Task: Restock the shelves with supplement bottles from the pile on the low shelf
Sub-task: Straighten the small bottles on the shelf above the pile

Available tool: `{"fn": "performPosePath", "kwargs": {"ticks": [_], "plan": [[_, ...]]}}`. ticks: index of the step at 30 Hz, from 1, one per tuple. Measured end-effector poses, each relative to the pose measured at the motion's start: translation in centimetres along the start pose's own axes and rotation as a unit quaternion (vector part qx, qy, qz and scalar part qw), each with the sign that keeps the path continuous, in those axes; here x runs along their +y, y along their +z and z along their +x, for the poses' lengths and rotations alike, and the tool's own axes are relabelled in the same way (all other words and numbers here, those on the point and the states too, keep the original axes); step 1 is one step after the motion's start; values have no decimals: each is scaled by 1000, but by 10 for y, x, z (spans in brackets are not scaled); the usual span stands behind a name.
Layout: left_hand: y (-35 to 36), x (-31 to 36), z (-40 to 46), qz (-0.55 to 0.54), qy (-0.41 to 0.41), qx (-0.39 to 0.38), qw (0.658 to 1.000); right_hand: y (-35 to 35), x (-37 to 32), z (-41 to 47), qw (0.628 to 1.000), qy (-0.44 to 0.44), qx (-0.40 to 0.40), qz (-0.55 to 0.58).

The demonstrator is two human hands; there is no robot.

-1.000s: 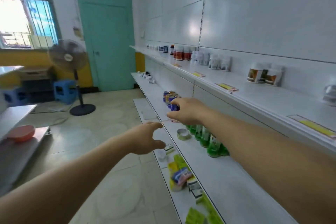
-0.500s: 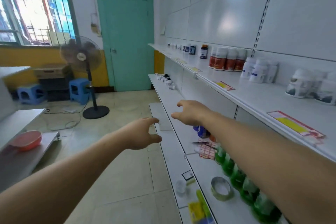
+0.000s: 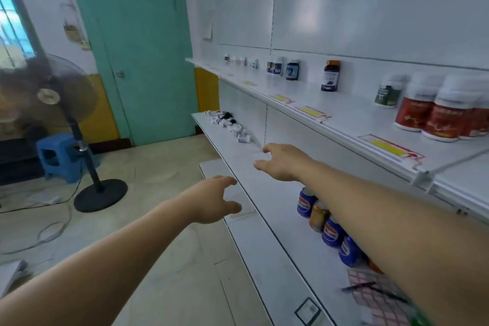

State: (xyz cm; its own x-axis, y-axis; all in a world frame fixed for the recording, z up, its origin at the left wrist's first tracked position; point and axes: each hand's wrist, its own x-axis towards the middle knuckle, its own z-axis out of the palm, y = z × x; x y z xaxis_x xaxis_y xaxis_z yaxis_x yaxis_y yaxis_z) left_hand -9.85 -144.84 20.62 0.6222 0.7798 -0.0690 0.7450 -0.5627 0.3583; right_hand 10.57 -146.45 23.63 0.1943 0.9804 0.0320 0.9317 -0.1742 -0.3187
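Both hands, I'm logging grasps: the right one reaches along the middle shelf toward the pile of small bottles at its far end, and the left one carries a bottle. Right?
Not quite. The head view shows the left hand empty, fingers loosely spread over the floor beside the shelf edge. The rest holds: the right hand, also empty, reaches along the middle shelf toward the pile of small bottles at its far end.

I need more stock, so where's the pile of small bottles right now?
In the head view, the pile of small bottles lies at the far end of the middle shelf, beyond the right hand, near the teal door.

teal door (image 3: 137, 42), standing fan (image 3: 57, 95), blue stool (image 3: 57, 156).
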Motion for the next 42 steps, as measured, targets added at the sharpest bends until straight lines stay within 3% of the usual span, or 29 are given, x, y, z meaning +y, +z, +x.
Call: {"fn": "performPosePath", "kwargs": {"ticks": [8, 14, 20, 28, 35, 42], "plan": [[-10, -126, 214, 3, 32, -37, 999, 78, 11, 232, 998, 62, -11, 31], [-54, -238, 354, -5, 19, -55, 998, 95, -13, 411, 995, 89, -35, 42], [-92, -379, 521, -13, 10, -61, 998, 138, -45, 602, 994, 101, 4, 42], [-123, -560, 767, -50, 31, -140, 988, 214, -61, 844, 968, 241, -8, 75], [-134, -651, 972, 20, 60, -206, 977, 254, -38, 1010, 943, 322, 4, 88], [-132, -728, 1165, 80, 81, -205, 972, 332, -26, 1171, 930, 336, 5, 149]]}}
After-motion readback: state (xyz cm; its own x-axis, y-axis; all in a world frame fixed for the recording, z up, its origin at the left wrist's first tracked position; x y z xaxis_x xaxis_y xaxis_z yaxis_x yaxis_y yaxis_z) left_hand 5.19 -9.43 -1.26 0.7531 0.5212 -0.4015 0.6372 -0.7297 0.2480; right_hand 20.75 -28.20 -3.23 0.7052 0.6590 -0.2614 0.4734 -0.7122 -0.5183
